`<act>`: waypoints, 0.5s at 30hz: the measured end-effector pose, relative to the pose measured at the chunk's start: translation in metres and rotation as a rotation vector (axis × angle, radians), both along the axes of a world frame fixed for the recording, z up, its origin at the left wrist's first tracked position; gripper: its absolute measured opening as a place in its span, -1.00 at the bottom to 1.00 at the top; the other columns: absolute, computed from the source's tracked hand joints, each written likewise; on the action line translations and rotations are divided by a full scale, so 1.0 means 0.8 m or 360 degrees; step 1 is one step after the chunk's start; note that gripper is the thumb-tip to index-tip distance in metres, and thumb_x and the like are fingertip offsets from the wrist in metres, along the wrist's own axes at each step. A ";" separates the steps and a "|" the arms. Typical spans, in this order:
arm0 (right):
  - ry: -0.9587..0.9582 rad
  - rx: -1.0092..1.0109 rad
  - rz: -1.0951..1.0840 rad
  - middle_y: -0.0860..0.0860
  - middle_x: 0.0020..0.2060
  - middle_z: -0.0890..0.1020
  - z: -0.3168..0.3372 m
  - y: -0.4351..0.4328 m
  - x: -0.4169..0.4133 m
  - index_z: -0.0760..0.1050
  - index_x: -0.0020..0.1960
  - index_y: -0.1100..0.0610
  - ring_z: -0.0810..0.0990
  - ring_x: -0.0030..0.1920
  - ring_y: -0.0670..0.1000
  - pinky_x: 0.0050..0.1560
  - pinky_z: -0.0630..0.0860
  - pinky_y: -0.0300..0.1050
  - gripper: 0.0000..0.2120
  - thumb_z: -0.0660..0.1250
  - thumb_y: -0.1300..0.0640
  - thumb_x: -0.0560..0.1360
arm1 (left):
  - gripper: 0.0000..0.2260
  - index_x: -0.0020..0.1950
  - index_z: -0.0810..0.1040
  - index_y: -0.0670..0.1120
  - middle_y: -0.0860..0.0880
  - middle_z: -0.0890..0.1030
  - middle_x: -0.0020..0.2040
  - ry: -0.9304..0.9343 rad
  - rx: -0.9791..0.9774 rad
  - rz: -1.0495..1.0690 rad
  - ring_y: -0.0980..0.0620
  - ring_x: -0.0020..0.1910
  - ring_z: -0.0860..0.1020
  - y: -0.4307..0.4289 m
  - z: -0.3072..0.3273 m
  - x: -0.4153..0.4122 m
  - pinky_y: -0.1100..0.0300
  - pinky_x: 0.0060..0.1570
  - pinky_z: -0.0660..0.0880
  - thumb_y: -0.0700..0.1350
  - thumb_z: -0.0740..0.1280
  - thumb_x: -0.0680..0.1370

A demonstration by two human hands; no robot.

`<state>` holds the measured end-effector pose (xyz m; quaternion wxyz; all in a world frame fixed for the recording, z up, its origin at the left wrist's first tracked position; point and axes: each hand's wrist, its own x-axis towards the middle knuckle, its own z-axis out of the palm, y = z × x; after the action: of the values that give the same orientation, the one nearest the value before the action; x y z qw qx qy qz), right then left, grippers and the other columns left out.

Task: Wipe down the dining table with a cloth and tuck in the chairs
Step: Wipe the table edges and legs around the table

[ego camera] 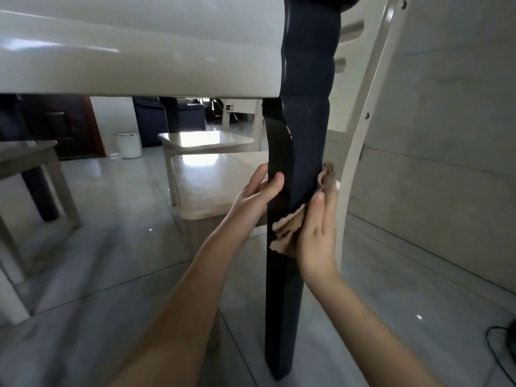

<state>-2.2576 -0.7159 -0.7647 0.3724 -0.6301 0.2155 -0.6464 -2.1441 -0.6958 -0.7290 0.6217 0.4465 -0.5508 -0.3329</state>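
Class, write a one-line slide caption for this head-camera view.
Left hand holds the dark table leg while the right hand presses a tan cloth against it, cream chair beside.

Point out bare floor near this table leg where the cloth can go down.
Bare tiled floor lies left of the dark table leg, and more right of it, up to the black cable. Crowded: the gap between leg and chair frame, filled by the right hand and cloth.
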 end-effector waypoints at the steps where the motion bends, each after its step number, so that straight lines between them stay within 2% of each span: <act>1: -0.0019 -0.0056 -0.0009 -0.09 0.50 0.25 0.012 -0.003 0.002 0.03 0.57 0.07 0.22 0.44 -0.28 0.41 0.18 -0.37 -0.54 -0.04 0.10 0.69 | -0.73 0.28 0.47 0.11 -0.03 0.61 0.23 0.0007 -0.0004 -0.0014 -0.04 0.25 0.56 0.000 -0.001 0.001 -0.11 0.33 0.39 0.08 0.25 0.60; 3: 0.0107 -0.0231 -0.0125 0.03 0.54 0.17 0.005 -0.014 0.003 -0.06 0.58 0.10 0.20 0.50 -0.08 0.48 0.16 -0.19 -0.46 0.01 0.14 0.65 | -0.74 0.28 0.47 0.09 -0.03 0.61 0.23 -0.0019 -0.0006 -0.0007 -0.03 0.24 0.56 0.000 -0.001 0.002 -0.08 0.32 0.40 0.07 0.24 0.61; 5: 0.0331 -0.0292 -0.0138 0.16 0.53 0.18 -0.047 -0.028 0.001 -0.19 0.58 0.09 0.22 0.50 0.13 0.50 0.17 0.05 -0.38 0.05 0.04 0.64 | -0.74 0.28 0.45 0.10 0.03 0.61 0.21 -0.0065 0.0012 0.0018 0.03 0.21 0.58 0.001 0.000 0.001 -0.05 0.30 0.43 0.09 0.22 0.61; 6: 0.0396 -0.0111 -0.0022 0.25 0.45 0.31 -0.077 -0.028 -0.003 -0.19 0.58 0.05 0.36 0.41 0.26 0.42 0.29 0.23 -0.33 0.07 -0.10 0.63 | -0.73 0.29 0.44 0.11 0.07 0.62 0.19 -0.0099 0.0027 0.0027 0.06 0.20 0.58 0.001 0.000 0.001 -0.05 0.30 0.43 0.10 0.21 0.61; 7: 0.0392 0.0100 0.0114 0.30 0.28 0.48 -0.108 -0.027 -0.008 -0.11 0.58 0.07 0.51 0.23 0.33 0.25 0.42 0.35 -0.27 0.10 -0.24 0.58 | -0.73 0.30 0.43 0.12 0.10 0.62 0.18 -0.0129 0.0034 0.0027 0.09 0.20 0.58 0.002 0.001 0.001 -0.05 0.31 0.43 0.11 0.20 0.61; 8: 0.0416 0.0315 0.0224 0.25 0.07 0.60 -0.138 -0.024 -0.014 0.02 0.55 0.15 0.61 0.04 0.29 0.09 0.52 0.36 -0.21 0.13 -0.32 0.53 | -0.72 0.30 0.42 0.12 0.11 0.61 0.19 -0.0142 0.0040 0.0030 0.11 0.20 0.57 0.002 0.001 0.001 -0.05 0.32 0.42 0.11 0.19 0.61; 9: 0.0448 0.0454 0.0280 0.17 -0.07 0.64 -0.165 -0.022 -0.019 0.11 0.50 0.18 0.64 -0.09 0.23 0.00 0.58 0.30 -0.24 0.14 -0.32 0.52 | -0.72 0.31 0.42 0.12 0.12 0.60 0.20 -0.0147 0.0046 0.0036 0.12 0.21 0.57 0.002 0.001 0.000 -0.04 0.33 0.41 0.12 0.19 0.61; 10: 0.0511 0.0515 0.0276 0.12 -0.10 0.64 -0.179 -0.016 -0.023 0.13 0.49 0.10 0.65 -0.10 0.20 -0.02 0.61 0.21 -0.33 0.13 -0.26 0.53 | -0.71 0.32 0.41 0.12 0.12 0.60 0.21 -0.0150 0.0051 0.0042 0.13 0.21 0.56 0.003 0.002 0.000 -0.03 0.33 0.41 0.13 0.19 0.61; 11: 0.0507 0.0522 0.0269 0.09 -0.01 0.64 -0.186 -0.010 -0.025 0.10 0.50 -0.07 0.64 0.00 0.19 0.04 0.61 0.13 -0.44 0.12 -0.19 0.55 | -0.71 0.32 0.41 0.12 0.12 0.59 0.21 -0.0152 0.0051 0.0047 0.13 0.21 0.56 0.003 0.001 0.000 -0.01 0.33 0.41 0.12 0.18 0.62; 13: 0.0408 0.0467 0.0247 0.08 0.33 0.48 -0.157 -0.002 -0.025 -0.02 0.49 -0.33 0.50 0.30 0.17 0.28 0.47 0.20 -0.46 0.11 -0.13 0.58 | -0.71 0.32 0.41 0.11 0.13 0.59 0.21 -0.0156 0.0035 0.0043 0.15 0.20 0.56 0.004 0.001 -0.002 0.06 0.28 0.44 0.11 0.17 0.62; 14: 0.0354 0.0392 0.0250 0.09 0.43 0.37 -0.129 0.000 -0.024 -0.06 0.50 -0.34 0.41 0.39 0.16 0.35 0.39 0.24 -0.45 0.11 -0.10 0.60 | -0.72 0.32 0.41 0.11 0.13 0.60 0.20 -0.0154 0.0028 0.0038 0.16 0.19 0.57 0.004 0.001 -0.003 0.09 0.25 0.45 0.10 0.17 0.63; 15: 0.0300 0.0288 0.0231 0.07 0.49 0.28 -0.104 -0.005 -0.021 -0.09 0.53 -0.26 0.33 0.46 0.09 0.42 0.33 0.15 -0.44 0.09 -0.03 0.64 | -0.72 0.32 0.42 0.11 0.12 0.60 0.20 -0.0147 0.0016 0.0035 0.14 0.19 0.57 0.004 0.001 -0.003 0.09 0.23 0.46 0.10 0.17 0.63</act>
<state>-2.2745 -0.7203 -0.8482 0.4516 -0.6658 0.2607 -0.5338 -2.1464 -0.6925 -0.7282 0.5970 0.4704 -0.5724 -0.3078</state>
